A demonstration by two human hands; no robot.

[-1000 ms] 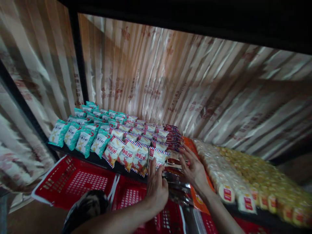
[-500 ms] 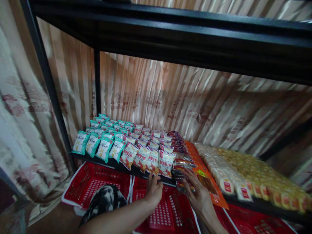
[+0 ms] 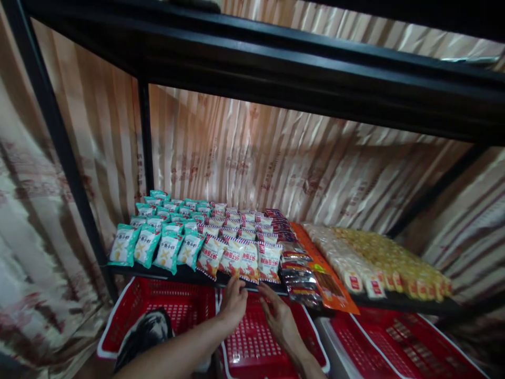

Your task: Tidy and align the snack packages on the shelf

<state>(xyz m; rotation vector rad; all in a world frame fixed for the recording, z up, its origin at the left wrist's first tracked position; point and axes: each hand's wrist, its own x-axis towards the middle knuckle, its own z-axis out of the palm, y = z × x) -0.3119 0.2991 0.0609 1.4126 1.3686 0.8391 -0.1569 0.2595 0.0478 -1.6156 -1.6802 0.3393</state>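
Note:
My left hand [image 3: 233, 301] is at the shelf's front edge, fingertips just at the lower edge of a white snack bag [image 3: 231, 257] with striped ends and red lettering. Its fingers are partly bent and nothing shows in them. To the right, my right hand [image 3: 278, 316] is open, fingers apart, below another striped snack bag [image 3: 269, 261]; I cannot tell whether it touches it. Several such bags stand in rows between teal-and-white snack bags [image 3: 169, 250] on the left and dark, shiny packets [image 3: 299, 279] on the right.
Orange packets [image 3: 335, 289], clear-wrapped pale rolls [image 3: 351, 276] and yellowish packs [image 3: 394, 258] continue along the black shelf [image 3: 418, 304]. Red baskets [image 3: 252, 350] stand below its edge. A dark upper shelf [image 3: 252, 68] overhangs; patterned curtains [image 3: 244, 152] hang behind.
My right hand has moved left, away from the dark packets, to below the striped bags. My left hand stays near the front edge. The view has shifted slightly.

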